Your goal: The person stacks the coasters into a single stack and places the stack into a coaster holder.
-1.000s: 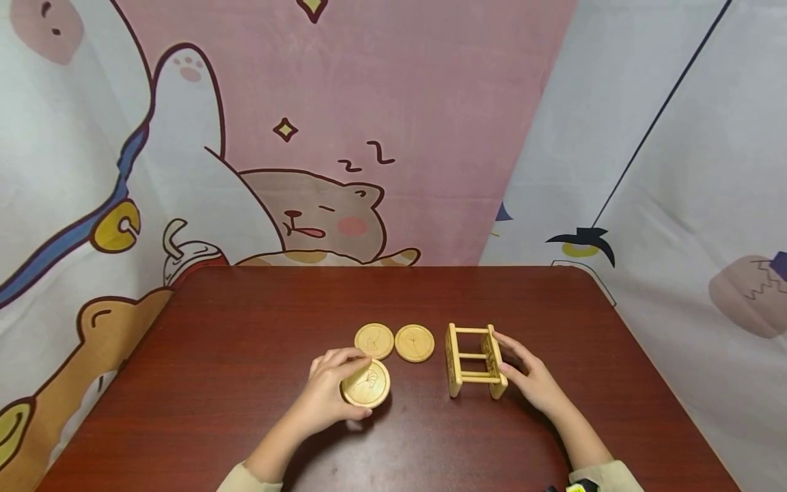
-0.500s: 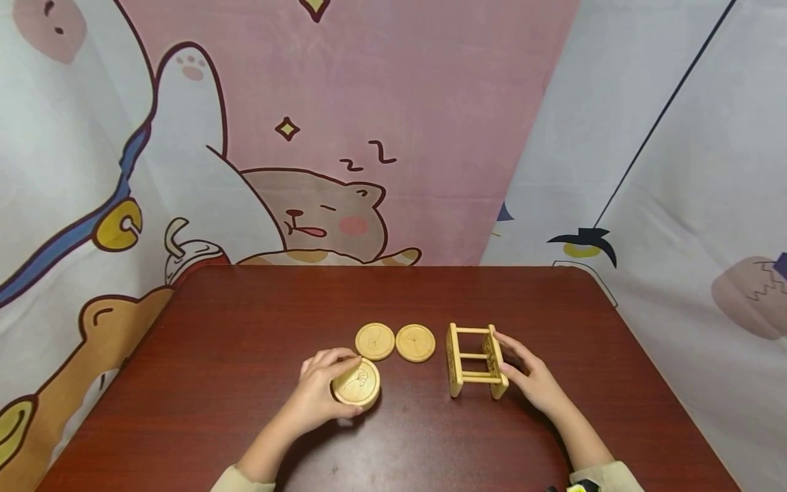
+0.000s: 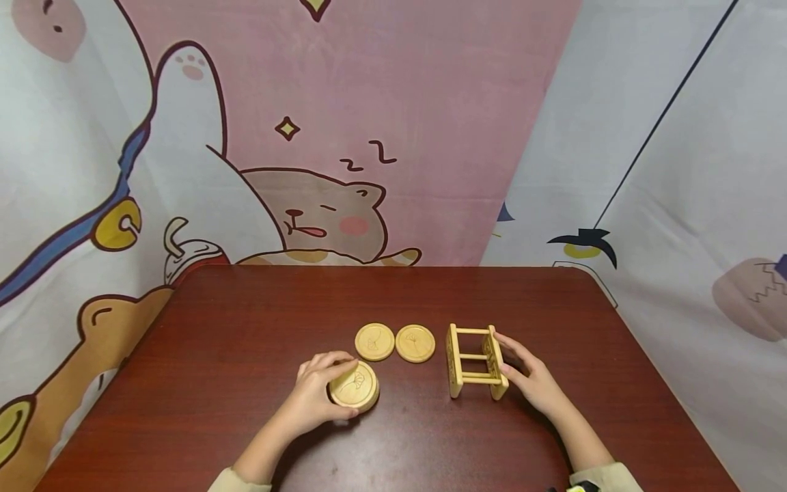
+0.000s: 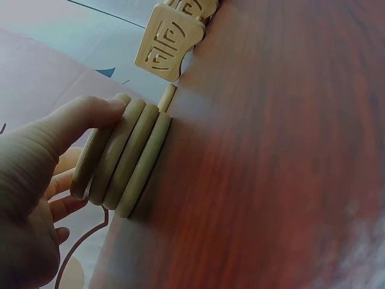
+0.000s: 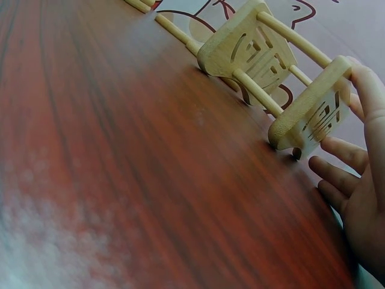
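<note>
My left hand point(image 3: 315, 391) grips a stack of round wooden coasters point(image 3: 354, 387), thumb at the near side and fingers round the far side. In the left wrist view several coasters point(image 4: 135, 159) lie one on another low over the table, the top one slightly offset. A leaf-like line drawing marks the uppermost face. My right hand point(image 3: 533, 380) touches the outer right side of a small wooden rack point(image 3: 455, 362) with extended fingers. The right wrist view shows the rack's slotted side panels point(image 5: 243, 51) joined by round bars.
Two more coasters lie flat side by side behind the stack, a left one point(image 3: 374, 342) and a right one point(image 3: 415, 343). All stand on a dark red-brown table point(image 3: 277, 307). A cartoon-printed cloth point(image 3: 430, 137) hangs at the back and sides.
My left hand has moved the coaster stack a little to the left and lower, away from the two flat coasters. The right hand and rack have stayed put.
</note>
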`<state>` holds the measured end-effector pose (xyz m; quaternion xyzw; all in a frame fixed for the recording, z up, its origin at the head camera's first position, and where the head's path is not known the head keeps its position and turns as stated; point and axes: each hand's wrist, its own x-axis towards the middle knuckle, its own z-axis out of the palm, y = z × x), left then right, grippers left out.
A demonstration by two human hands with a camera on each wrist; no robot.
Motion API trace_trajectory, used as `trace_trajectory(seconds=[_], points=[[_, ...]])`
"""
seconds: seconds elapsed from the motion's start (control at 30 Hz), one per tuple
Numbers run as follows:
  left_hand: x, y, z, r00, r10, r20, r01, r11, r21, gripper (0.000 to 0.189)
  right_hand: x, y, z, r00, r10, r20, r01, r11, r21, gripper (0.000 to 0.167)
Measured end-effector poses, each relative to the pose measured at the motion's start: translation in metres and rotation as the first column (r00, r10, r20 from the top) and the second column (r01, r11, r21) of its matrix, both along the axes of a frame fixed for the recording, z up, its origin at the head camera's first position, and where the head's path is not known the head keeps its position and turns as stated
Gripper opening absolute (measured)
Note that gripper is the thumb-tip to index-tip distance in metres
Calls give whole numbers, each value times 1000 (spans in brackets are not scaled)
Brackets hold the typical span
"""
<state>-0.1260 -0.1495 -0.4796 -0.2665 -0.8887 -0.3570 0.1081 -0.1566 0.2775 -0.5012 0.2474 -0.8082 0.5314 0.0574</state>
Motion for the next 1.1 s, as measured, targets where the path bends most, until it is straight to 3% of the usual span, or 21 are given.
trace_trajectory(seconds=[0.8, 0.93, 1.1], points=[[0, -3, 1, 999, -8, 38, 8, 1000, -22, 77, 1, -1, 3, 1000, 1, -11, -2, 1000, -6, 53], [-3, -4, 5, 999, -18, 46, 18, 1000, 2, 77, 1, -1, 2, 1000, -8, -3, 8, 1000, 3, 54], [-12, -5, 11, 1000, -15, 8, 14, 1000, 20, 74, 1, -1, 1, 1000, -12, -5, 12, 1000, 6, 53]])
